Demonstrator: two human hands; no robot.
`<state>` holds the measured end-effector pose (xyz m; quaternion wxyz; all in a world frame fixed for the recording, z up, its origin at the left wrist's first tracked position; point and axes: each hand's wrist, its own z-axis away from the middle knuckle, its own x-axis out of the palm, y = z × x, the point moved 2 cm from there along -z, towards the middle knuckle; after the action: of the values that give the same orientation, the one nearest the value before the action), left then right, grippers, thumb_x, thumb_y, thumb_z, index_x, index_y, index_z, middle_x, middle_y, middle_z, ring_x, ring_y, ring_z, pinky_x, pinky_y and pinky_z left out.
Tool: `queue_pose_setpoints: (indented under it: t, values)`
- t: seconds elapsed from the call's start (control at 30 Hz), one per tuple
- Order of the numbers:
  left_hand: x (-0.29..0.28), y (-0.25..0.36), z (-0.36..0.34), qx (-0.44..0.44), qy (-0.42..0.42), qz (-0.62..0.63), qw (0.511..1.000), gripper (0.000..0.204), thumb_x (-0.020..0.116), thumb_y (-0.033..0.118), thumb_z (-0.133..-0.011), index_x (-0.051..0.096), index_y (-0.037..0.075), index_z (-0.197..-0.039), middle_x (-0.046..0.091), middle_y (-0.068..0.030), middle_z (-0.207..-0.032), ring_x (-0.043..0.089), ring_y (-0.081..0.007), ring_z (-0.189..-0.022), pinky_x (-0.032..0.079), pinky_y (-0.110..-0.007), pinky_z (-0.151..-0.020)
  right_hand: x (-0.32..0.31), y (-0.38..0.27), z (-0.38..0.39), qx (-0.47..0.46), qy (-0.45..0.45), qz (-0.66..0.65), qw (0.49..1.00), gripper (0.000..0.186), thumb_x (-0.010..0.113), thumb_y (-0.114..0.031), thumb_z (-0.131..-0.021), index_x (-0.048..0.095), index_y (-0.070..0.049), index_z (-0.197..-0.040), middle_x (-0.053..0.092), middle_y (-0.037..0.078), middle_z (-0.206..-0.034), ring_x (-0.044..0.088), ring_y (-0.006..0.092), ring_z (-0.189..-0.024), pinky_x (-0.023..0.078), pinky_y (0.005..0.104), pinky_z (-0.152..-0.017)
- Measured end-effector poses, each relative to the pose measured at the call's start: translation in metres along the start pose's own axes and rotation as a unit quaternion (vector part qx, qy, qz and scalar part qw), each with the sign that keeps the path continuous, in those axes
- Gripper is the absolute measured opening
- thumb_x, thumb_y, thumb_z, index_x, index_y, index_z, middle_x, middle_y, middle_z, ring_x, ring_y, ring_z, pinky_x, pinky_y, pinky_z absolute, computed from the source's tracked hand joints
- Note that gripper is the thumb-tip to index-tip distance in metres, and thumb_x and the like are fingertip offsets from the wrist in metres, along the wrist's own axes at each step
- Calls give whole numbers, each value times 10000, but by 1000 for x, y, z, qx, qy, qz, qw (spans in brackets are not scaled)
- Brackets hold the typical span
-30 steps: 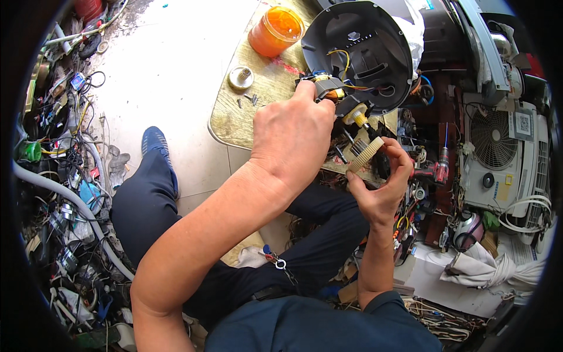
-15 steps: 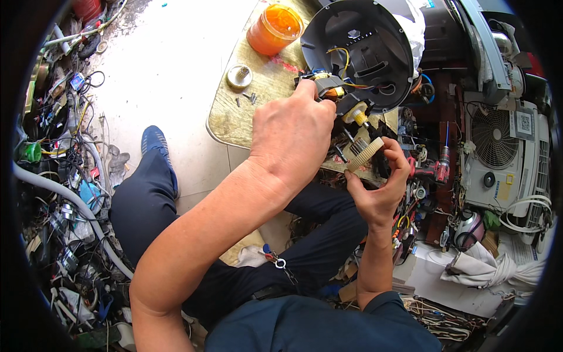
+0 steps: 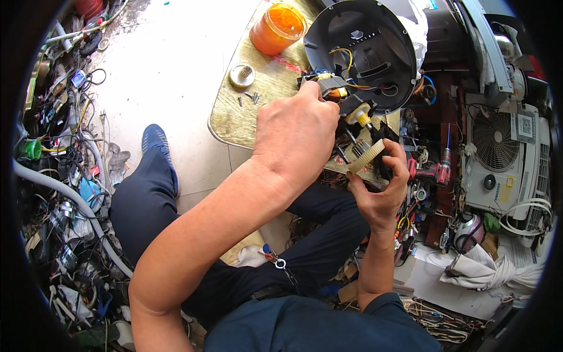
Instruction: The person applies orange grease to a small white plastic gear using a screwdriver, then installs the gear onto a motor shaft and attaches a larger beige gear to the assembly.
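My left hand is closed round a small motor with a grey core and copper winding; its fingertips are partly hidden. Beside the motor sits a yellow-white pinion on a shaft. Between thumb and fingers, my right hand pinches a cream toothed gear by its rim, tilted toward the motor. Thin metal rods show between the gear and the pinion. Coloured wires run from the motor to a round black plastic housing behind it.
On the worn tabletop stand an open jar of orange grease, another pale gear and several screws. A red power drill and an air-conditioner unit are at right. Cables and scrap parts heap up at left.
The whole view has shifted slightly. My right hand and the cream gear sit a touch lower, the gear tilted a little differently. My left hand keeps its grip on the motor.
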<state>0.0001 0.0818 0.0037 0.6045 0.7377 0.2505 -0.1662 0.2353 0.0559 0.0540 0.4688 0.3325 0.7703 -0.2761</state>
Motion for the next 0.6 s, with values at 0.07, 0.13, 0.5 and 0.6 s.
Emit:
queue_pose_setpoints:
  t: [0.07,0.13,0.5,0.6]
  values:
    - [1,1,0,-1,1,-2,1000,137,769,200,-982,835,97,-1045,742,-85,-1066,763,-330,-879,608,-459,-807,-1,0,-2,-26,-7,14,1000,745,962,-24,-706,487,-59,-1279,667,249,-1372,663,449,-1273,380,639,-1245]
    - [0,1,0,-4,-1,2,1000,137,768,198,-982,835,97,-1044,742,-85,-1059,762,-330,-878,607,-457,-805,-1,0,-3,-25,-10,19,999,747,962,-25,-706,485,-55,-1279,662,253,-1376,662,455,-1267,418,612,-1217]
    - [0,0,-1,8,2,4,1000,141,767,188,-979,839,86,-1045,746,-87,-1047,761,-327,-874,608,-450,-809,15,0,1,62,25,-48,997,748,957,-27,-705,476,-27,-1278,637,272,-1396,657,454,-1236,524,510,-1088]
    - [0,0,-1,12,3,10,1000,145,768,185,-977,843,82,-1047,748,-91,-1043,760,-330,-874,609,-449,-812,23,-1,-2,69,31,-30,997,743,952,-25,-705,478,-26,-1277,639,277,-1399,658,450,-1240,527,503,-1088]
